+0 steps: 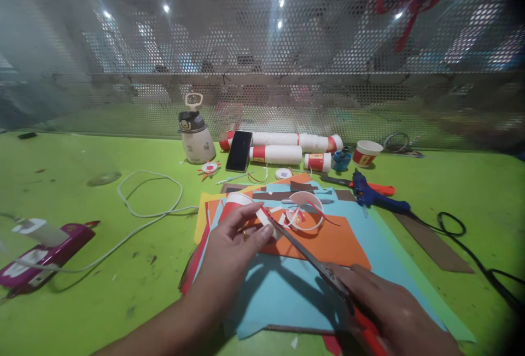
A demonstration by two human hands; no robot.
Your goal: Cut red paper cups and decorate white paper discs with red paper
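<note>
My left hand (233, 241) is closed on a red and white paper cup (240, 201), pinching its rim over a stack of coloured paper sheets (287, 285). My right hand (389, 307) grips red-handled scissors (311, 260), whose blades reach up-left to the cup's cut edge. Curled white strips cut from a cup (303, 211) lie on an orange sheet just beyond the blades.
On the green table (102, 290) lie a blue glue gun (375, 194) with a black cord, a phone (239, 151), stacked paper cups (287, 147), a white bottle (196, 137), a white cable (151, 203) and a purple device (45, 252). A perforated metal screen stands behind.
</note>
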